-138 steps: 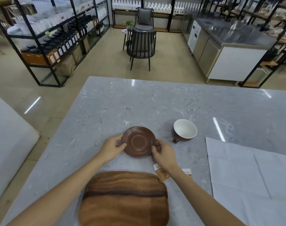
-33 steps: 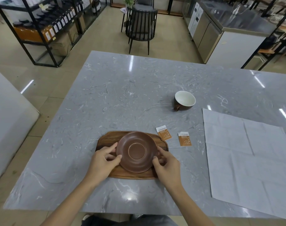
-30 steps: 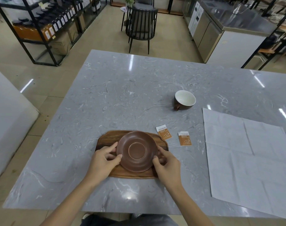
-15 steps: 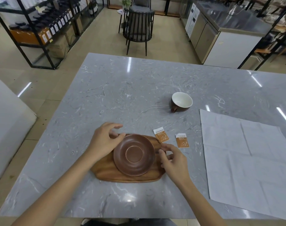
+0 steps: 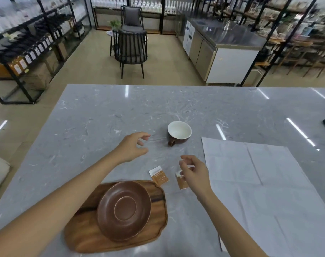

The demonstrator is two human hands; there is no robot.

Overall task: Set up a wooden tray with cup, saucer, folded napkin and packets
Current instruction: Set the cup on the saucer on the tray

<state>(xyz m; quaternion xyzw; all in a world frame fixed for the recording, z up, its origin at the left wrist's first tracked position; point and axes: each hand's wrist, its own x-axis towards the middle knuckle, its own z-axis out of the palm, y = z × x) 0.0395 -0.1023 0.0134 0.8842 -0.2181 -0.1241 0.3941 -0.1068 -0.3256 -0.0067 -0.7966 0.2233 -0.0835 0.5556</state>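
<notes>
Both hands have left the saucer (image 5: 124, 210), which lies on the tray (image 5: 87, 232) behind them. The left hand (image 5: 133, 147) hangs loose and empty just left of the cup (image 5: 179, 132). The right hand (image 5: 193, 173), fingers relaxed, holds nothing above one packet (image 5: 182, 182); the other packet (image 5: 158, 175) lies just left, the napkin (image 5: 260, 182) right.

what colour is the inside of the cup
White inside the cup, brown outside; head view.

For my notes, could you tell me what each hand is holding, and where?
Nothing: the left hand and right hand are both empty, above the table.
</notes>
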